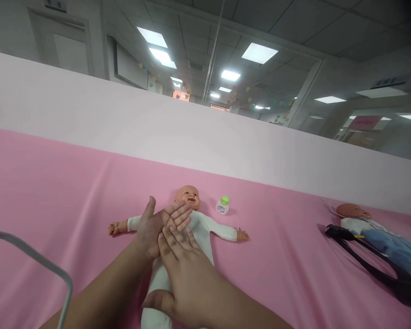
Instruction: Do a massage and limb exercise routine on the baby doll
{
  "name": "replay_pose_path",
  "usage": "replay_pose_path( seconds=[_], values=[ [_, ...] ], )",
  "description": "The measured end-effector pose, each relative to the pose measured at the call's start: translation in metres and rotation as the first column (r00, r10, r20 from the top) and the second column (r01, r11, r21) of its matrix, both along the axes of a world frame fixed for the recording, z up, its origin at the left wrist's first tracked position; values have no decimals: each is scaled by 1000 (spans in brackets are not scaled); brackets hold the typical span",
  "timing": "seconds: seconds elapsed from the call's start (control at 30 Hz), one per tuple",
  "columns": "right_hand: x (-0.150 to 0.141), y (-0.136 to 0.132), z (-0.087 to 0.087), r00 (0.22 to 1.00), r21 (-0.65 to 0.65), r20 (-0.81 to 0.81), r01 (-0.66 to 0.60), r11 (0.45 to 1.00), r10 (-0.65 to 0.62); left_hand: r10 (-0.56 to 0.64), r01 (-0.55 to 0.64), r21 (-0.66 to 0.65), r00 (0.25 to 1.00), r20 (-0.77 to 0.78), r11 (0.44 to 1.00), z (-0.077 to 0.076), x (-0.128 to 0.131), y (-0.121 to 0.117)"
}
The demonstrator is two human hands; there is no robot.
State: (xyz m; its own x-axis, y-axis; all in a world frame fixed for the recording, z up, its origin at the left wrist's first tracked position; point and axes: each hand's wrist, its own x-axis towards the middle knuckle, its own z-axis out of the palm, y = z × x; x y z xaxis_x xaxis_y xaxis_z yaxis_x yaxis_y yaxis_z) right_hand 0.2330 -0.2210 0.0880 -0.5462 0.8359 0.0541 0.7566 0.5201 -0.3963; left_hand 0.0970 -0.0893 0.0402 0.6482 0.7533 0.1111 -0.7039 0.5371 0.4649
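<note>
Right hand (193, 283), fingers (169, 242) straight, apparently touches the flat-opened left hand (152, 230) above a doll (202, 230).

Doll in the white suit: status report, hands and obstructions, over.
Left hand open, palm up; right hand palm down across it. Doll face-up beneath both hands, arms spread. Green-capped bottle beside it, apart from the hands.

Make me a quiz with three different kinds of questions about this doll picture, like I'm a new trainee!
1. True or false: the left hand is palm up and the right hand is palm down.
2. What colour is the cap on the bottle near the doll in white? A red, B green, C blue.
3. How many dolls lie on the pink sheet?

Key: 1 true; 2 B; 3 two, counting the doll in blue.
</note>
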Motion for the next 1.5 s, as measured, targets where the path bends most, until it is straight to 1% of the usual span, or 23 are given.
replay_pose_path(
  seconds=[0.07, 0.17, 0.23, 0.3, 0.43, 0.53, 0.6, 0.67, 0.73, 0.77, 0.83, 0.87, 0.93, 1.0, 1.03, 1.1, 1.17, 1.23, 1.27, 1.33, 1.37, 1.43, 1.5],
  values=[
    [-4, 5, 2, 1000, 21, -8, 3, 1000, -3, -31, 32, 16, 999, -9, 999, 1, 5, -7],
    [-2, 24, -1, 998, 98, 22, 57, 994, -59, -99, 98, 40, 995, 21, 994, 4, 10, -17],
    [5, 39, -4, 995, 149, 54, 79, 986, -88, -159, 157, 44, 986, 53, 987, 7, 13, -21],
    [16, 51, -8, 989, 175, 90, 101, 979, -118, -176, 173, 44, 981, 78, 984, 10, 14, -24],
    [42, 59, -13, 973, 123, 143, 162, 979, -179, -75, 74, 27, 997, 9, 997, 16, 14, -23],
    [63, 53, -16, 977, 74, 132, 157, 985, -166, -13, 18, 47, 994, -109, 999, 17, 12, -21],
    [81, 48, -20, 980, 49, 108, 162, 986, -167, 41, -25, 79, 976, -216, 997, 16, 12, -18],
    [103, 45, -26, 975, 27, 70, 210, 977, -211, 147, -101, 152, 933, -329, 983, 13, 13, -16],
    [128, 43, -33, 957, 11, 14, 288, 958, -288, 275, -169, 278, 871, -407, 946, 10, 14, -13],
    [140, 43, -37, 941, -8, -12, 339, 941, -339, 339, -190, 352, 836, -431, 916, 10, 14, -13],
    [164, 42, -44, 884, -52, -77, 459, 887, -461, 456, -203, 488, 749, -481, 849, 11, 10, -11],
    [174, 42, -47, 855, -82, -108, 501, 861, -508, 507, -199, 536, 686, -522, 820, 13, 6, -11],
    [190, 42, -51, 796, -139, -147, 572, 809, -588, 579, -186, 583, 538, -613, 791, 20, -4, -10],
    [200, 41, -52, 753, -194, -157, 611, 767, -639, 608, -184, 591, 409, -681, 786, 27, -19, -8],
    [203, 40, -51, 743, -220, -159, 615, 757, -650, 617, -185, 595, 363, -698, 782, 29, -27, -6],
    [205, 39, -49, 749, -271, -168, 590, 761, -641, 631, -182, 605, 277, -725, 775, 31, -44, -1],
    [205, 37, -47, 760, -317, -191, 552, 772, -622, 611, -142, 595, 189, -768, 791, 29, -64, 8],
    [205, 36, -47, 758, -351, -219, 526, 775, -614, 589, -49, 587, 103, -802, 808, 22, -86, 17],
    [204, 35, -48, 757, -364, -231, 516, 776, -612, 602, 6, 604, 58, -796, 797, 17, -97, 21],
    [204, 34, -50, 752, -373, -247, 508, 777, -611, 667, 88, 662, -48, -744, 744, 7, -116, 29],
    [204, 34, -51, 748, -367, -251, 514, 775, -614, 696, 123, 686, -86, -713, 718, 2, -124, 32],
    [205, 34, -52, 734, -344, -248, 544, 765, -633, 712, 200, 684, -149, -686, 701, -6, -132, 34],
    [207, 35, -52, 712, -329, -230, 585, 742, -663, 723, 241, 681, -214, -657, 691, -12, -133, 35]
  ],
)
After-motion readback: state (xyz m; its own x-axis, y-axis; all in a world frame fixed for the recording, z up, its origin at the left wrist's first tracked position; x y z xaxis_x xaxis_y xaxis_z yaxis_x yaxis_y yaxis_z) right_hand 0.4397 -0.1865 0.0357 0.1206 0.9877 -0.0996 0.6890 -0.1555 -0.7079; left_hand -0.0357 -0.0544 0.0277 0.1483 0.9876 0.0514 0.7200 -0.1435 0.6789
